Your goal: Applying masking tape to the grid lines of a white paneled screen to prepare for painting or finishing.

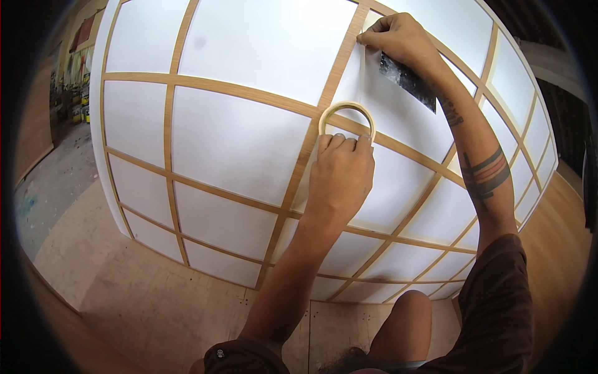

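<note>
My left hand (344, 171) is closed around the lower rim of a cream roll of masking tape (347, 105), held up against the panel where wooden strips cross. Higher and to the right, my right hand (398, 38) pinches with thumb and fingertips at the edge of an upright wooden strip (339, 59). A pale length of tape (362, 71) seems to run between those fingertips and the roll. Under my right palm and wrist hangs a dark, speckled flat sheet (408, 81); how it is held is hidden. White panes (240, 140) fill the wooden grid.
The big gridded panel stands in front of me, curving away to the right. Below it lies a pale wooden floor (168, 305). At the far left are a grey, paint-marked floor (59, 181) and cluttered items (78, 81). My bent knee (403, 318) is close to the panel's bottom edge.
</note>
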Demonstrator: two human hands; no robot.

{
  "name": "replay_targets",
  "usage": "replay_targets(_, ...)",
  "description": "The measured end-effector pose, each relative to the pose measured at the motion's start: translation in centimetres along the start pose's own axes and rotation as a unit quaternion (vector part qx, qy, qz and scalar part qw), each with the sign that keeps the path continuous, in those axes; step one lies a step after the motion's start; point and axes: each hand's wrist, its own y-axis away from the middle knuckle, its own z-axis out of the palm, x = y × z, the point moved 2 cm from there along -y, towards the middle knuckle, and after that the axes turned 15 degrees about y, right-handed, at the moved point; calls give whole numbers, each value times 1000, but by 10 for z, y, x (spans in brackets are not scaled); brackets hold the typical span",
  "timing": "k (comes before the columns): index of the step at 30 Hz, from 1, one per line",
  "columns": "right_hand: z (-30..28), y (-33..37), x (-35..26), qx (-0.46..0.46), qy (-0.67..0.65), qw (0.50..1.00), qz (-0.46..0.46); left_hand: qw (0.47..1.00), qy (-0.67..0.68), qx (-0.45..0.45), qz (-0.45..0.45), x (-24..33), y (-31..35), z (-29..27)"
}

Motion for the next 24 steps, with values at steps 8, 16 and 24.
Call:
replay_targets(8, 0, -3, -2, -7, 24, 999, 23, 1000, 12, 3, -7, 0, -1, -1)
replay_targets(16, 3, -5, -2, 10, 46, 999, 10, 1000, 4, 3, -6, -3, -1, -3)
replay_targets(24, -4, -1, -11, 7, 79, 996, -47, 1000, -1, -2, -11, -4, -1, -4)
